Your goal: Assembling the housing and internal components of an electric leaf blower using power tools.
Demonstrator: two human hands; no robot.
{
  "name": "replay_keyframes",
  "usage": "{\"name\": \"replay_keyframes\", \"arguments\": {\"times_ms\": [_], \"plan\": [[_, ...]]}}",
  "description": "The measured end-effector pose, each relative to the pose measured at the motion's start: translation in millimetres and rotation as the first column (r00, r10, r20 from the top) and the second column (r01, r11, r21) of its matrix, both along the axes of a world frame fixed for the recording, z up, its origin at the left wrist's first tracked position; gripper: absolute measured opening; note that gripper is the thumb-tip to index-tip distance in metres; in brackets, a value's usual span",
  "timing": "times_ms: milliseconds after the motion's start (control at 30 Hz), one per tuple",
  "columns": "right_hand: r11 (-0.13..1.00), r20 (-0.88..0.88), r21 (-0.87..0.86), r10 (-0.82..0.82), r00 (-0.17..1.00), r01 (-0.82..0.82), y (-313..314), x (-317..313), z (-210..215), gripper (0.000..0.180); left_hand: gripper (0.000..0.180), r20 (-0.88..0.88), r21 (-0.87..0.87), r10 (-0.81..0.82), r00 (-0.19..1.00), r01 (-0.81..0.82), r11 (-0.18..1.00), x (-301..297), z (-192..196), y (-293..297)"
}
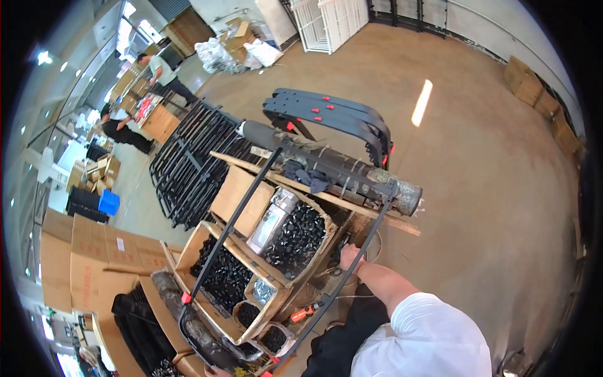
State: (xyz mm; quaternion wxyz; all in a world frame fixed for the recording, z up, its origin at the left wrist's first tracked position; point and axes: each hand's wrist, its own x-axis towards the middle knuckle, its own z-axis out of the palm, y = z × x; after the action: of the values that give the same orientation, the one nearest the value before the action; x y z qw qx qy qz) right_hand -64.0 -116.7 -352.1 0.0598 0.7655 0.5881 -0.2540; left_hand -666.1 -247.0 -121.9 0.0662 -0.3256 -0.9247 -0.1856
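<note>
My right hand [350,256] reaches down at the right end of the cartons, beside a black metal bar that crosses over it near the wrist. Its fingers look curled round something dark that I cannot make out. A rectangular black metal frame [235,218] with red end pieces lies across the cartons and a plastic-wrapped roll [326,162]. Below it one carton holds black plastic parts [298,239], and another holds more black parts [223,273]. At the bottom edge shows a skin-coloured sliver, perhaps my left hand [217,372]; its fingers are hidden.
An orange power tool [306,313] lies below the cartons. A wooden strip [370,213] sticks out to the right. Beyond stand curved black parts [326,107] and stacked black frames [195,163]. Large cartons [94,257] stand at left. Two people [160,72] work farther back.
</note>
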Motion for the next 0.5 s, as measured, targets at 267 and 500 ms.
{"name": "replay_keyframes", "arguments": {"times_ms": [267, 500], "plan": [[0.993, -0.149, 0.070, 0.107, 0.983, -0.097, -79, 65, 209, 0.052, 0.026, 0.562, 0.586, -0.645, 0.517, 0.302, 0.752, 194, 35, 119], [0.957, -0.369, -0.034, -0.281, 0.886, 0.289, -93, 145, 373, 0.046, 0.030, 0.668, 0.658, -0.698, -0.257, 0.642, 0.393, 447, 79, 211]]}}
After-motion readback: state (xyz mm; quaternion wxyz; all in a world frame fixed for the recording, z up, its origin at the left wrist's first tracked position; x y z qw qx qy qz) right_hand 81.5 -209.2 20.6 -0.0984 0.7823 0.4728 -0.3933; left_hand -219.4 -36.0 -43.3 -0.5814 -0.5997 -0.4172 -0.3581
